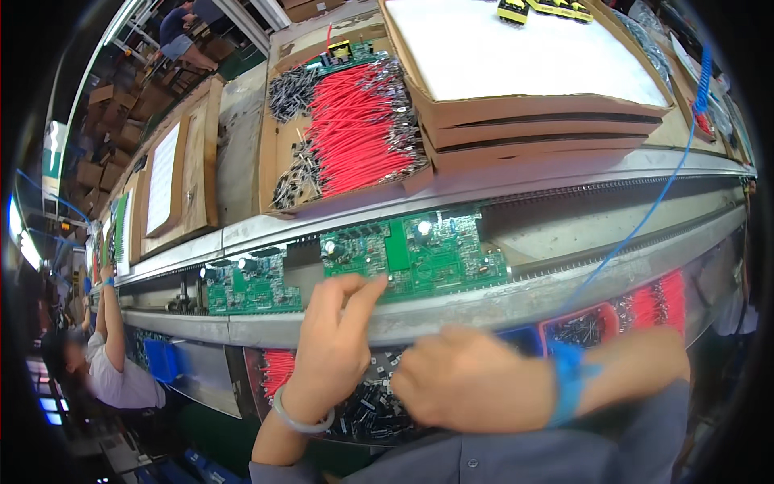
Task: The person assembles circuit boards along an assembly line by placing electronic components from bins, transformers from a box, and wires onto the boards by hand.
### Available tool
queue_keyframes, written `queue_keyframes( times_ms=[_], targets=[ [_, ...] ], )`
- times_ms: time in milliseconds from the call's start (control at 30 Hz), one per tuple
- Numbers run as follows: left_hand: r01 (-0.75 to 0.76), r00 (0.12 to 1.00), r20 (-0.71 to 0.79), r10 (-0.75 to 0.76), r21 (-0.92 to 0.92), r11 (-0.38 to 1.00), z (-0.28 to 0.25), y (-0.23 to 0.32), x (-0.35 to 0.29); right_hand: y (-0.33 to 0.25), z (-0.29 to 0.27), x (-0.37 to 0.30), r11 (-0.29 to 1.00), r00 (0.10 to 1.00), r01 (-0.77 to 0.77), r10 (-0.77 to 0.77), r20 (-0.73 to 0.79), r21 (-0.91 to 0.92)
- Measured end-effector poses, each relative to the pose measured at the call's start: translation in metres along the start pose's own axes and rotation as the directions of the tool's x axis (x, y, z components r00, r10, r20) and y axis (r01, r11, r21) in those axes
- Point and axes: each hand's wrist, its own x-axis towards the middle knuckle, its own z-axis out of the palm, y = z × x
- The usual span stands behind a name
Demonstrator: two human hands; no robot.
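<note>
My left hand (334,335), with a pale bangle at the wrist, reaches to the near edge of a green circuit board (431,262) on the conveyor rail. Its thumb and forefinger are pinched together at the board; whatever they hold is too small to make out. Slightly blurred, my right hand (468,379) is curled closed over a bin of small black components (367,415). What its fingers hold is hidden. A blue strap (568,383) circles the right wrist. Left of that board, another green circuit board (254,282) sits in the same rail.
Beyond the rail stand a carton of red and black leads (355,129) and stacked cardboard trays (548,121). A blue cord (637,230) crosses the rail at right. Red-lead bins lie along the near side. Another person (121,367) works at far left.
</note>
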Motion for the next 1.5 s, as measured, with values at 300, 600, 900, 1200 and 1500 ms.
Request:
queue_keyframes(
  times_ms=[300, 600, 900, 1200, 1500],
  targets=[
    [0.119, 0.974, 0.212, -0.083, -0.161, 0.980, 0.003, 0.000, -0.089, -0.031, 0.084, 0.018, 0.989, 0.948, 0.126, -0.095, 0.303, -0.083],
    [0.002, 0.948, 0.313, 0.058, -0.187, 0.982, 0.022, -0.007, -0.090, -0.020, 0.028, 0.008, 0.999, 0.997, 0.019, -0.022, 0.072, 0.050],
    [-0.029, 0.942, 0.330, 0.055, -0.081, 0.996, 0.024, -0.003, -0.087, 0.048, -0.018, -0.014, 0.938, 0.933, -0.341, 0.346, -0.103, 0.060],
    [0.076, 0.981, 0.193, -0.015, -0.314, 0.946, 0.016, -0.006, -0.087, 0.064, -0.010, -0.022, 0.931, 0.928, -0.360, 0.353, -0.120, -0.051],
    [0.434, 0.792, 0.580, -0.190, -0.754, -0.492, 0.012, 0.000, -0.090, 0.070, -0.006, -0.023, 0.947, 0.944, -0.314, 0.303, -0.132, -0.075]
  ],
)
